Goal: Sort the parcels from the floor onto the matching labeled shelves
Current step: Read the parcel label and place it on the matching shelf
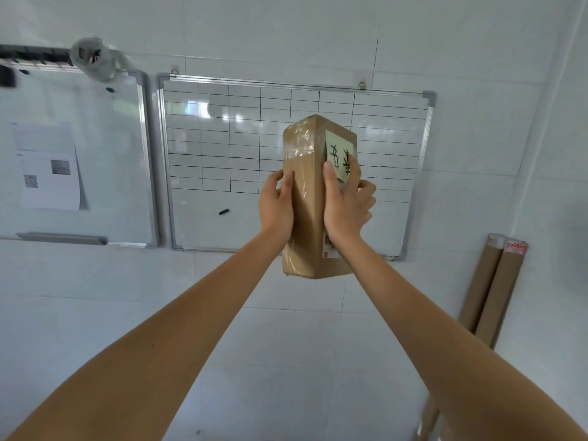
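A brown cardboard parcel (pixel 307 198), wrapped in clear tape, is held up on end at arm's length in front of a wall. On its right face is a pale green label (pixel 339 154) with black handwritten characters, and a small barcode sticker sits lower down. My left hand (pixel 276 206) grips the parcel's left side. My right hand (pixel 346 202) grips its right side, with the thumb on the front edge and the fingers partly over the label. No shelves or floor parcels are in view.
A gridded whiteboard (pixel 241 148) hangs on the white tiled wall right behind the parcel, with a small black marker piece (pixel 224 212) on it. A second whiteboard (pixel 95 154) with a printed sheet hangs at left. Two cardboard tubes (pixel 496 288) lean at right.
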Demonstrator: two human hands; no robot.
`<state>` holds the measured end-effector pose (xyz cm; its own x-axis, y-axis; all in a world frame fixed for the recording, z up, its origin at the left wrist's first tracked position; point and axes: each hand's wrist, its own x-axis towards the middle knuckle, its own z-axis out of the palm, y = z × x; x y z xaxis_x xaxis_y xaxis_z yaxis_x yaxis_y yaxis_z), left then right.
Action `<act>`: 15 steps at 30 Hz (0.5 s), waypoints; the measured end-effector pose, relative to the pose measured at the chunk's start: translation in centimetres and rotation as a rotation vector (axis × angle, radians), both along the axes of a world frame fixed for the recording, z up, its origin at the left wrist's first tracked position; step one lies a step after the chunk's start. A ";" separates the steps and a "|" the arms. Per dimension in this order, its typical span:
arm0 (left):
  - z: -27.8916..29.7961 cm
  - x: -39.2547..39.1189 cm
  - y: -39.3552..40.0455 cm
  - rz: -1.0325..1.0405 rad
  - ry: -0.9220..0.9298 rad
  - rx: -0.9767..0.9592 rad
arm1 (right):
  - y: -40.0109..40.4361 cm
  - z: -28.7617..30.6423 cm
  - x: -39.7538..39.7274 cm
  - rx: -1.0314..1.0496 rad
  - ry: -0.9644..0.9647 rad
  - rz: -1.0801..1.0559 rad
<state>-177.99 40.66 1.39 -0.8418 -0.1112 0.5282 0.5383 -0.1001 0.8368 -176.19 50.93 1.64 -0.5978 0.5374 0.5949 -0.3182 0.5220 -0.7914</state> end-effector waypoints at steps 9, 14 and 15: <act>0.2 -0.7 -1.5 -0.286 -0.138 -0.034 | 0.6 -0.8 0.4 0.114 0.179 -0.024; 0.2 -1.6 -3.0 -0.392 -0.117 -0.109 | 2.4 -1.7 0.4 -0.283 -0.015 0.409; 0.1 -1.6 -3.0 -0.406 -0.111 -0.113 | 2.3 -1.7 0.6 -0.311 -0.045 0.454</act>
